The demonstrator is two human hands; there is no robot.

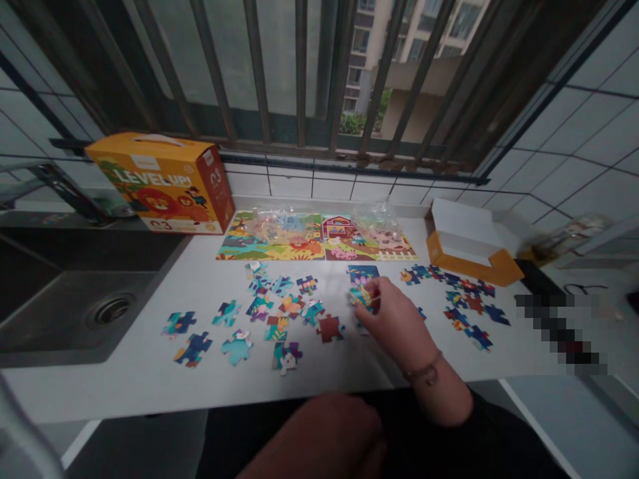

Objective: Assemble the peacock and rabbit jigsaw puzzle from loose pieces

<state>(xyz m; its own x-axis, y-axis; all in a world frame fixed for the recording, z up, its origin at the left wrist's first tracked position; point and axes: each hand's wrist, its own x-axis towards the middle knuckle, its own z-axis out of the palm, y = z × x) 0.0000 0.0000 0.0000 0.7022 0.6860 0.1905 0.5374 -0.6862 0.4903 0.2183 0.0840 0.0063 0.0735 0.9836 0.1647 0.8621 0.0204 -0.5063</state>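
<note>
My right hand [387,313] is over the middle of the white counter, with thumb and fingers pinched on a teal and yellow puzzle piece [359,297]. Just beyond it lies a dark blue piece [363,271], partly hidden by the hand. My left hand [324,429] is low at the front, below the counter edge, loosely curled with nothing visible in it. Left of my right hand several loose puzzle pieces [289,306] are scattered, a brown piece [330,328] nearest. To the right, several pieces [469,299] lie in a rough curve, some touching.
Two picture boards [272,249] with crumpled clear plastic bags [377,216] lie along the back wall. An orange puzzle box [164,186] stands at back left, beside the dark sink [64,313]. An open orange and white box [469,243] sits at back right. A barred window is behind.
</note>
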